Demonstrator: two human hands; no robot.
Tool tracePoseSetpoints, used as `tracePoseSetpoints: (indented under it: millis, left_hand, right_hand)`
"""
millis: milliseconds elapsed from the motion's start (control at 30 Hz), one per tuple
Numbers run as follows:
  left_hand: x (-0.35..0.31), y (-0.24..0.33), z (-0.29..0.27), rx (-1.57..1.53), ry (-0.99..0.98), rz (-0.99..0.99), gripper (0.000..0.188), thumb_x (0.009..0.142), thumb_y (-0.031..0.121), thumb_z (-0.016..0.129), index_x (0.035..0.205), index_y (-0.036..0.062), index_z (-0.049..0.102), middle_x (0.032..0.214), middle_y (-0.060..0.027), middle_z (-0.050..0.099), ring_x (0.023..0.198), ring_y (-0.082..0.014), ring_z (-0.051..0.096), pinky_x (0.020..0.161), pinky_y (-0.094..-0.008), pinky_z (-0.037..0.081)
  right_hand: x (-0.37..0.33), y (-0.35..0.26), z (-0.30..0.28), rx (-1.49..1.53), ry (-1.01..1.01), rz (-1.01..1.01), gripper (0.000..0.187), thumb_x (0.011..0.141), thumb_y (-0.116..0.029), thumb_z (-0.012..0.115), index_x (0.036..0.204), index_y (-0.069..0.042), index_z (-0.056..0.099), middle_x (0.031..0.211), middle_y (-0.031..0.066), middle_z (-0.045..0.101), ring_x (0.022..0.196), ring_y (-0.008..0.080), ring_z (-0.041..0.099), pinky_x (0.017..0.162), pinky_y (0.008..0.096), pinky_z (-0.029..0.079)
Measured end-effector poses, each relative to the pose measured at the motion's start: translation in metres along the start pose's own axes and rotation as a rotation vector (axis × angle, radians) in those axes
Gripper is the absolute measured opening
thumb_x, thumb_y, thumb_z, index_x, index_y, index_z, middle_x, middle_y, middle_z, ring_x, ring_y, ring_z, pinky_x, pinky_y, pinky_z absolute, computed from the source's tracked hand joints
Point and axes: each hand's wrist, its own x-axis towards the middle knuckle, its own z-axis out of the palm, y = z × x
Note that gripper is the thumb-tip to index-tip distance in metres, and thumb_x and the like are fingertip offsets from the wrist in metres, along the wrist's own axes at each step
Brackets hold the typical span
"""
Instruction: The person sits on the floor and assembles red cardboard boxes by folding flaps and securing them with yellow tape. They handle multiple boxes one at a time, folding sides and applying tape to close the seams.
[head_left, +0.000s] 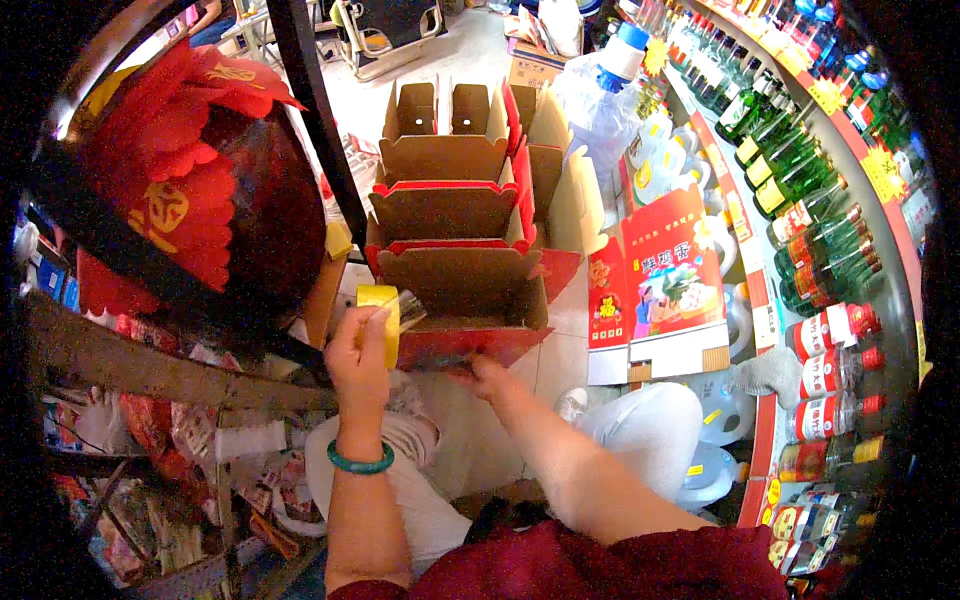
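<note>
Pale floor tiles point(565, 350) show at centre; bottle-filled shelves point(757, 270) line the right; a metal-framed chair point(386, 28) stands upper left.

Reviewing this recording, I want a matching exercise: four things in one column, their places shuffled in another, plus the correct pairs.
Things
1. yellow tape roll
2. green bracelet
3. right hand
4. printed red cardboard

Places
A. at the near side of the nearest open box
B. around the left wrist
C. right of that box
D. in the left hand

Pairs: 1-D, 2-B, 3-A, 4-C
</note>
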Motion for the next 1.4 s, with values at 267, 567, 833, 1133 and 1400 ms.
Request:
tracePoseSetpoints:
  millis: [267, 567, 833, 1133, 1400]
  left_hand:
    - [0.003, 0.010, 0.004, 0.063, 0.007, -0.087, 0.008, 0.088, 0.009, 0.056, 0.088, 0.0009, 0.058, 0.079, -0.0018, 0.058, 0.074, -0.0082, 0.051, 0.069, -0.0234, 0.043]
    - [0.003, 0.009, 0.007, 0.056, -0.087, -0.103, 0.009, 0.085, 0.002, 0.049, 0.090, 0.0006, 0.057, 0.081, -0.0023, 0.057, 0.077, -0.0094, 0.052, 0.070, -0.0231, 0.043]
    - [0.005, 0.009, 0.017, 0.031, -0.045, -0.127, 0.008, 0.086, 0.005, 0.051, 0.090, 0.0013, 0.057, 0.085, -0.0028, 0.057, 0.077, -0.0107, 0.052, 0.071, -0.0242, 0.043]
    - [0.009, 0.003, 0.021, 0.108, -0.095, -0.102, 0.012, 0.090, 0.013, 0.052, 0.089, 0.0020, 0.058, 0.083, -0.0013, 0.054, 0.075, -0.0086, 0.048, 0.068, -0.0224, 0.041]
    - [0.009, 0.010, 0.034, 0.116, -0.154, -0.073, 0.012, 0.092, 0.012, 0.050, 0.091, 0.0023, 0.058, 0.086, -0.0002, 0.054, 0.079, -0.0083, 0.046, 0.073, -0.0209, 0.039]
  right_hand:
    - [0.026, 0.000, 0.030, 0.053, -0.015, -0.007, 0.026, 0.090, -0.011, 0.045, 0.115, -0.009, 0.050, 0.108, 0.0119, 0.057, 0.096, 0.0271, 0.058, 0.077, 0.0380, 0.054]
    - [0.055, -0.014, 0.072, 0.197, -0.320, -0.173, 0.031, 0.090, -0.016, 0.047, 0.118, -0.004, 0.050, 0.118, 0.0126, 0.055, 0.101, 0.0267, 0.057, 0.079, 0.0378, 0.053]
    - [0.097, -0.047, 0.079, 0.087, -0.246, -0.123, 0.031, 0.091, -0.023, 0.046, 0.117, -0.008, 0.052, 0.114, 0.0119, 0.059, 0.098, 0.0266, 0.059, 0.080, 0.0383, 0.052]
    - [0.125, -0.062, 0.029, -0.461, 0.041, -0.007, 0.029, 0.089, -0.024, 0.049, 0.115, -0.012, 0.054, 0.095, 0.0046, 0.062, 0.082, 0.0190, 0.061, 0.062, 0.0365, 0.053]
    - [0.009, -0.174, -0.093, -1.271, 0.394, -0.479, 0.021, 0.085, -0.021, 0.051, 0.091, -0.007, 0.065, 0.076, 0.0093, 0.064, 0.068, 0.0196, 0.062, 0.062, 0.0350, 0.050]
